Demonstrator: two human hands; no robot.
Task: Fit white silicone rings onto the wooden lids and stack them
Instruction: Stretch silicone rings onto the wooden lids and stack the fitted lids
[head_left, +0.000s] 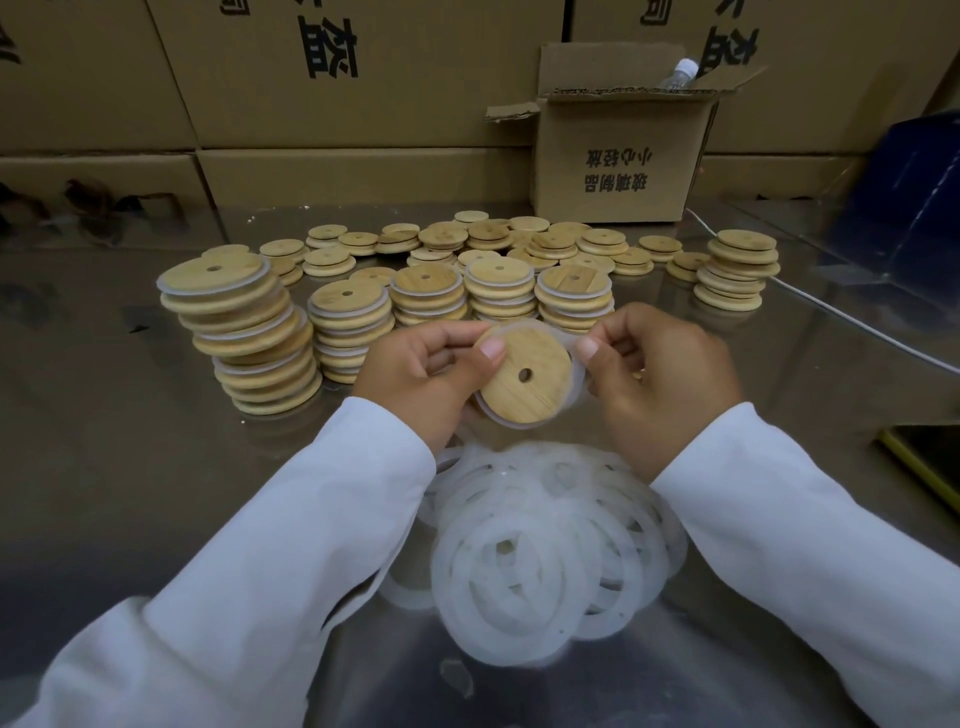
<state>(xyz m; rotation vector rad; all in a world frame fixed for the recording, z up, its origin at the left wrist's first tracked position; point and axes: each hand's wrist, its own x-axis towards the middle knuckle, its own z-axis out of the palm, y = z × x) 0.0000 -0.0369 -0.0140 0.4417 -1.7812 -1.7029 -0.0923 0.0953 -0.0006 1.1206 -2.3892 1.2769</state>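
We grip one wooden lid (524, 376) with left hand (415, 382) and right hand (660, 384), thumbs pinching its silicone ring (577, 371) at the rim.

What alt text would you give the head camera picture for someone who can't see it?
The left hand and right hand hold a wooden lid with a white ring at its rim, above a pile of loose rings. Behind stand stacks of ringed lids, loose bare lids and cardboard boxes.
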